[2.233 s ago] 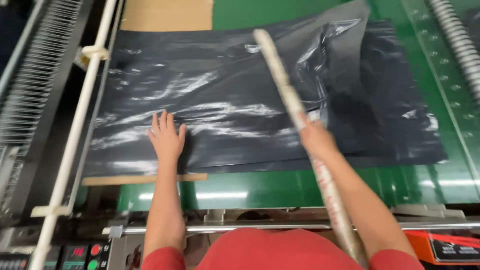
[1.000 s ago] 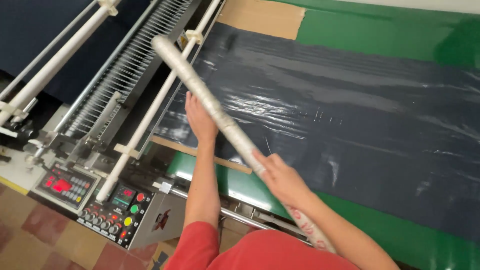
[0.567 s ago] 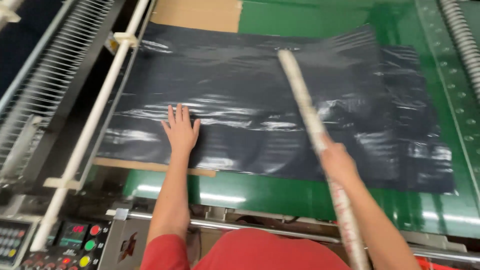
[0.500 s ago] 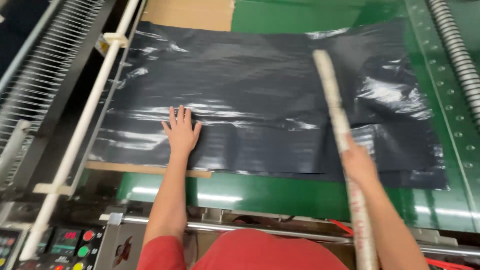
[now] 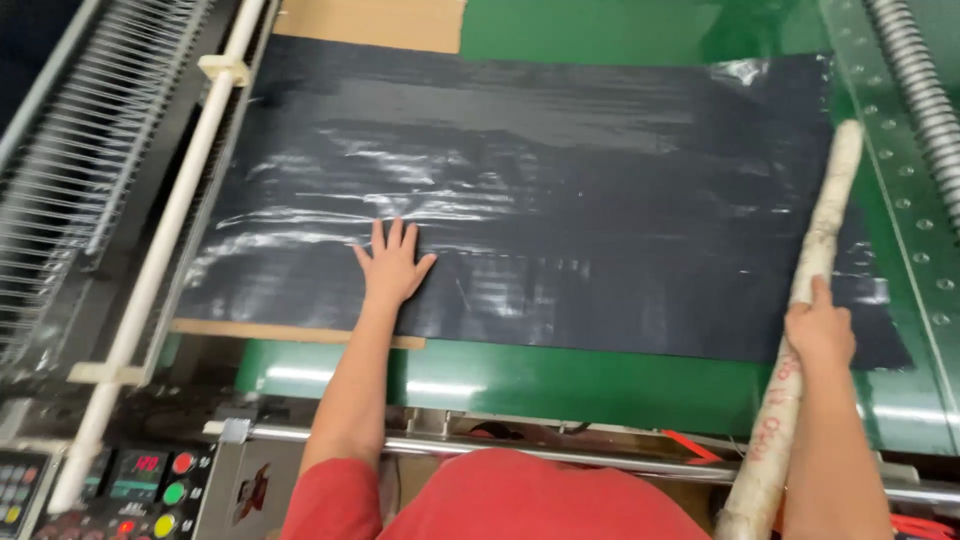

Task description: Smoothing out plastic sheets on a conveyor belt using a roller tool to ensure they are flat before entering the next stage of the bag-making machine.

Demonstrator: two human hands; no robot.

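A stack of black plastic sheets (image 5: 560, 200) lies flat on the green conveyor belt (image 5: 560, 385). My left hand (image 5: 392, 268) rests palm down, fingers spread, on the near left part of the black plastic. My right hand (image 5: 820, 330) grips a long pale cardboard tube (image 5: 815, 265). The tube lies lengthwise over the right edge of the plastic, its far end pointing away from me and its near end beside my right arm.
A white roller bar (image 5: 165, 250) and a rack of thin metal rods (image 5: 75, 170) run along the left. A control panel with coloured buttons (image 5: 150, 485) sits at the lower left. Brown cardboard (image 5: 370, 22) lies beyond the plastic. A perforated rail (image 5: 900, 170) borders the right.
The tube has swept from the middle of the plastic to its right edge, and the wrinkled right part now lies flatter. My left hand has stayed pressed on the plastic.
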